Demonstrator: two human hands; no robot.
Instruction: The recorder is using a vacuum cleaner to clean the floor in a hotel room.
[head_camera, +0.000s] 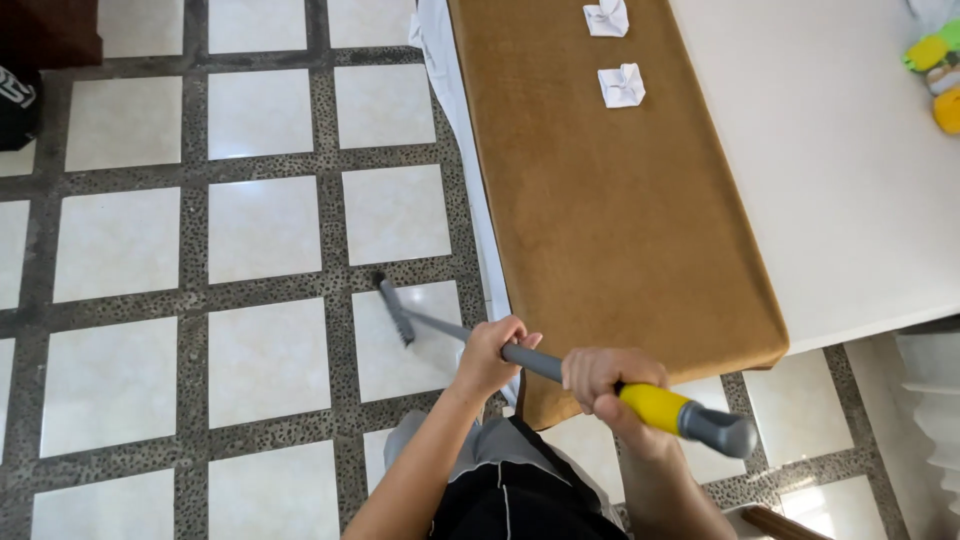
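Observation:
I hold a long grey broom handle with a yellow grip near its top end. My left hand is closed round the grey shaft lower down. My right hand grips it higher up, just below the yellow part. The narrow grey broom head rests on the tiled floor, close to the left side of the table.
A table with a brown cloth over a white top stands on the right. Two folded white paper pieces lie on the cloth. Yellow and green toys sit at the far right. A dark object is at the left edge.

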